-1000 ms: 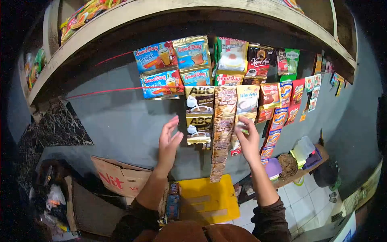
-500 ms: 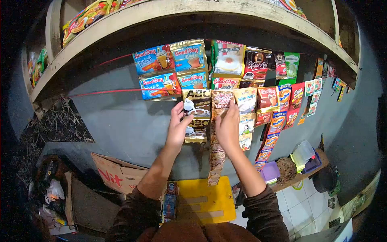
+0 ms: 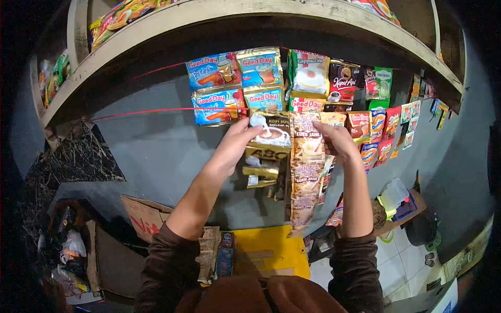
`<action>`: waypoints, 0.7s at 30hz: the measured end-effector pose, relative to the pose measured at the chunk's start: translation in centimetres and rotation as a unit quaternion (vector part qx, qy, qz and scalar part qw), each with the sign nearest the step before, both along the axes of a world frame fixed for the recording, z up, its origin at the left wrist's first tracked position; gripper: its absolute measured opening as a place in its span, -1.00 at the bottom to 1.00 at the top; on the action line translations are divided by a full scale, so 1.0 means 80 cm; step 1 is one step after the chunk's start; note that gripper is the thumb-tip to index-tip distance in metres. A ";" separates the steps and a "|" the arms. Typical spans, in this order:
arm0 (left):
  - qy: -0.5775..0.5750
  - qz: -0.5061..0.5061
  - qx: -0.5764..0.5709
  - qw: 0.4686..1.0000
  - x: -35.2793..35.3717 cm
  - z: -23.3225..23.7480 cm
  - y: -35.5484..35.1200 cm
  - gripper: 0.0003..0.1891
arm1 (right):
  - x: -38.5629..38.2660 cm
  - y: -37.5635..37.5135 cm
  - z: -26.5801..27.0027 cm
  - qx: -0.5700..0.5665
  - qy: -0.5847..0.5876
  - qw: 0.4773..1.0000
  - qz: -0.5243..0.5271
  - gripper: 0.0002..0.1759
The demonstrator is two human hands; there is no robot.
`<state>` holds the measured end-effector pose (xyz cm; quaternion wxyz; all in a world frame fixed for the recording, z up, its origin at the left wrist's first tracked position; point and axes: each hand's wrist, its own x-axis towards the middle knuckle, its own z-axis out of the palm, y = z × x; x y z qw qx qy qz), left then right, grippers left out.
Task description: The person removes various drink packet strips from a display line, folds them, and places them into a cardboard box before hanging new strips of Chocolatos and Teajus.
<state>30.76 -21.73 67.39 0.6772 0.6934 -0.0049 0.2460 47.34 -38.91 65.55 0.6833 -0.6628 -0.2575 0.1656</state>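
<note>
Left hand (image 3: 236, 142) fingers pinch tight on the top sachet of a gold-and-black foil coffee strip (image 3: 267, 136); right hand (image 3: 338, 140) fingers close on the top of a long brown foil sachet strip (image 3: 307, 172), below the front edge of the curved wooden shelf (image 3: 219, 13). Gripping near the top edges should keep both straight. Each strip's long axis hangs vertical, tail floorward.

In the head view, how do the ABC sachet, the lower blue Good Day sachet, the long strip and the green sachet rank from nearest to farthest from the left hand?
1. ABC sachet: in the fingers of the left hand.
2. Lower blue Good Day sachet: just above-left.
3. Long strip: right, in the right hand.
4. Green sachet: far right, top row.
</note>
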 end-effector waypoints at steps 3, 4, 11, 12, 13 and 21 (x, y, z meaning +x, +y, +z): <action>-0.045 -0.032 -0.005 0.998 0.000 0.022 -0.001 -0.76 | -0.005 0.004 0.019 -0.053 -0.100 0.994 -0.001 -0.66; -0.063 -0.033 0.011 0.997 0.006 0.027 0.005 -0.77 | -0.006 0.002 0.027 -0.050 -0.092 0.994 0.023 -0.68; -0.121 -0.038 -0.013 0.992 -0.013 0.097 0.007 -0.76 | -0.035 0.025 0.077 0.113 -0.097 0.987 0.051 -0.76; -0.151 -0.036 -0.004 0.988 -0.014 0.100 0.008 -0.76 | -0.041 0.027 0.082 0.111 -0.097 0.988 0.052 -0.76; -0.170 -0.045 0.006 0.984 -0.019 0.103 0.009 -0.76 | -0.044 0.030 0.086 0.178 -0.084 0.977 0.080 -0.75; -0.294 -0.096 -0.034 0.951 -0.060 0.110 0.034 -0.79 | -0.073 0.029 0.117 0.427 -0.189 0.878 0.107 -0.87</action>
